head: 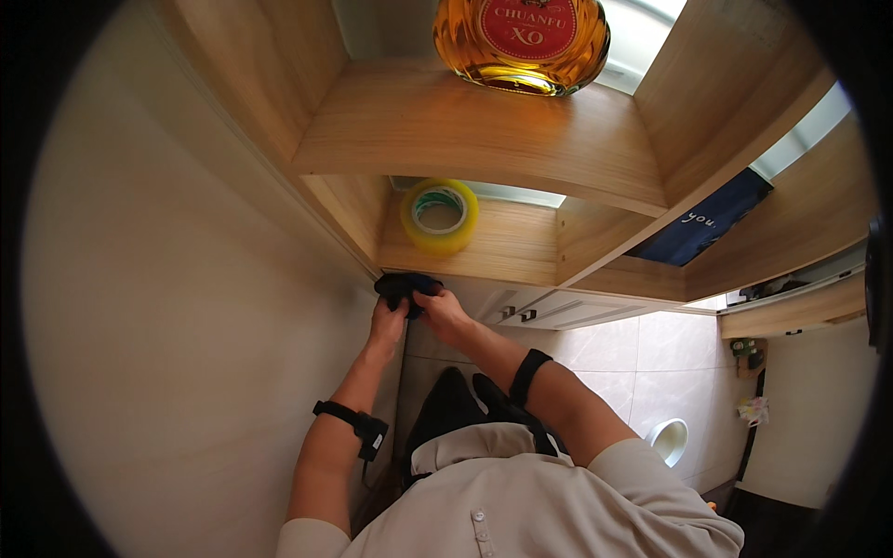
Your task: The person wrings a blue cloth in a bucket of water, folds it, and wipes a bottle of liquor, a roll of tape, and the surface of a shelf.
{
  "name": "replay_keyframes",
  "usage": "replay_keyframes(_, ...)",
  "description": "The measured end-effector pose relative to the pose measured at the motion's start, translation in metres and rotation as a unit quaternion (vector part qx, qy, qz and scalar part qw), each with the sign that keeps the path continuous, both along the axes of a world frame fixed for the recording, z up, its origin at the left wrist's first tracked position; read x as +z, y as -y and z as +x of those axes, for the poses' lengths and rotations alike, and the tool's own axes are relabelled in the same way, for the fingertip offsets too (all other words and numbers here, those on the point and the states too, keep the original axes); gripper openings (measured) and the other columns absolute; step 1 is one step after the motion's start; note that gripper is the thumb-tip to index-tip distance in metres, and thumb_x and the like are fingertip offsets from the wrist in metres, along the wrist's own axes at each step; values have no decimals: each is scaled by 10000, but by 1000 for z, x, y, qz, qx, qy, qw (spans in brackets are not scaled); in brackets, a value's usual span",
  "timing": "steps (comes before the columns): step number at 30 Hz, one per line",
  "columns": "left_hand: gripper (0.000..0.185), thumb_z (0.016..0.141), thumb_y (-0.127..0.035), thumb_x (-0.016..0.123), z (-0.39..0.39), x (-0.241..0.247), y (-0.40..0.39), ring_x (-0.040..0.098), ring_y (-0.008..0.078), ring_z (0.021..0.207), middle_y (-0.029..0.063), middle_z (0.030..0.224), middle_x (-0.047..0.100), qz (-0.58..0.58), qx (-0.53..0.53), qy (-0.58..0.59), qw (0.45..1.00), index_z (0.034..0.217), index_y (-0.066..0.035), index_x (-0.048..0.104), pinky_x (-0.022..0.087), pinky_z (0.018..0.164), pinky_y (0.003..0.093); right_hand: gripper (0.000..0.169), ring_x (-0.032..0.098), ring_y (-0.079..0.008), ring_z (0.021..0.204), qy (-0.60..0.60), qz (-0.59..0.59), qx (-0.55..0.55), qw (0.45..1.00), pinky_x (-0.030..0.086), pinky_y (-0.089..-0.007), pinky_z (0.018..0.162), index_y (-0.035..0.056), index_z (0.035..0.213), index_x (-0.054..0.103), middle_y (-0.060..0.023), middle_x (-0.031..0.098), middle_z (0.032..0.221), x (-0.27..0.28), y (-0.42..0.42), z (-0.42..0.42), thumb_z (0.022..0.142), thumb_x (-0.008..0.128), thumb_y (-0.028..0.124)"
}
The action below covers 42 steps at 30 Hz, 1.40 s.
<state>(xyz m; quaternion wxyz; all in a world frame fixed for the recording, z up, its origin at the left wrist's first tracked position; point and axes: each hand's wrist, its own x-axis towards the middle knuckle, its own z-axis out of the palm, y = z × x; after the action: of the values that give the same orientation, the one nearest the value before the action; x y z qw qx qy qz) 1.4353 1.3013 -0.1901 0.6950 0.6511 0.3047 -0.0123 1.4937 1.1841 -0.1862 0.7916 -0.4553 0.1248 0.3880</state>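
Observation:
A dark, soft-looking bundle (pixel 410 284), black with some blue, is between my two hands in front of the lower shelf's left corner. What exactly it is cannot be made out. My left hand (pixel 388 324) grips its lower left side, close to the wall. My right hand (pixel 443 312) pinches the right side with the thumb on top. Just beyond the hands, a roll of yellow packing tape (pixel 441 243) lies flat on the lower wooden shelf (pixel 509 240). White cabinet doors (pixel 558 310) with small dark handles are below that shelf.
A glass bottle of amber liquor (pixel 523 42) stands on the upper shelf (pixel 474 132). A dark blue printed item (pixel 704 220) sits in the right compartment. The pale wall (pixel 195 300) runs close along my left. A white bowl-like container (pixel 668 441) rests on the tiled floor (pixel 607 390).

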Motion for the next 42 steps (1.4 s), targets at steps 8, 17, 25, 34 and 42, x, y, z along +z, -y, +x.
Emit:
replay_keyframes(8,360,801,-93,671,52,-50,97,599,184,988,83,1064,673,126,-245,14,961,1148,-18,616,479,876,349,309,595,-274,1012,-29,-11,-148,988,501,-389,885,-24,1222,516,-156,592,1144,-69,135,14,927,486,61)
replay_keyframes(17,392,849,-124,656,53,-47,107,564,197,1050,90,1148,629,-67,-285,35,956,1214,-9,575,446,934,347,287,610,-255,939,-56,-13,-164,985,529,-393,823,17,1175,539,-120,607,1090,-69,150,19,893,494,36)
replay_keyframes(25,205,855,-94,650,57,-32,111,581,132,816,36,907,638,10,-202,17,979,1031,10,630,475,712,302,317,578,-268,1029,-65,-17,-156,985,487,-391,870,-37,1190,523,-140,579,1138,-67,145,23,897,554,79)
replay_keyframes(34,132,853,-41,645,92,-53,243,557,104,750,32,839,605,-18,-330,-21,944,961,32,621,449,637,283,275,622,-296,910,242,-153,-188,939,507,-358,761,64,1096,621,-132,635,996,-83,301,20,826,573,80)
replay_keyframes(42,200,861,-21,615,114,-18,410,553,114,849,41,981,626,-71,-436,59,895,1057,20,607,454,744,268,257,621,-248,910,-33,-77,-475,876,521,-358,730,-47,1133,546,-137,632,1027,-24,441,37,940,447,91)
